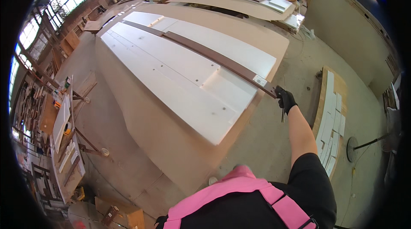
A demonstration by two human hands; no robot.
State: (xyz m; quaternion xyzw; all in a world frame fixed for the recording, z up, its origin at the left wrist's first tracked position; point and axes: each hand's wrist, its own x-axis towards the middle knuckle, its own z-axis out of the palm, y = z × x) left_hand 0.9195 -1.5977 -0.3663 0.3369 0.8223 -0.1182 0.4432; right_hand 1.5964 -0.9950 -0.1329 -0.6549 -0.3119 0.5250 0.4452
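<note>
My right hand (285,99), in a black glove, is closed at the near right end of a long brown board (214,55). Its fingers meet the board's end, and a slim dark rod-like tool (283,116) sticks out below the fist. A pale label (259,80) lies on the board close to that end. Beneath and beside the brown board are long white panels (171,74) with small dark round marks or holes. They rest on a large tan sheet (171,160). My left hand does not show.
At right, a low stack (329,122) carries white strips, near a round-based stand (352,149). A workbench (64,160) with boards and tools stands at left. Beyond my panels, two people work at another panel-laden table (239,6). A large board (346,32) leans at the right.
</note>
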